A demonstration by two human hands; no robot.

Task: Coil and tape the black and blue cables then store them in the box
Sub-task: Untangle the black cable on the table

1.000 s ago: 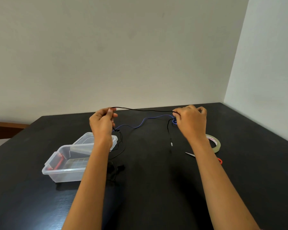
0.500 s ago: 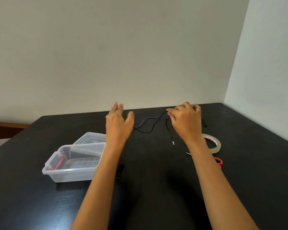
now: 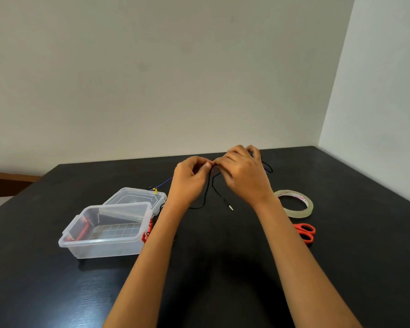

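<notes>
My left hand and my right hand meet above the far middle of the black table, both pinching the thin black cable. Loops of it hang below my fingers; its metal plug end dangles just over the table. A short piece of the blue cable shows left of my left hand, ending in a yellow tie near the box lid; the rest is hidden behind my hands. The clear plastic box stands open at the left, its inside bare.
The box lid lies behind the box. A roll of clear tape rests right of my right wrist, with red-handled scissors in front of it. Walls close the table's far and right sides.
My left hand, which let go and opened half a second ago, has moved right to meet my right hand and closed on the black cable. The stretched cable now hangs in loops.
</notes>
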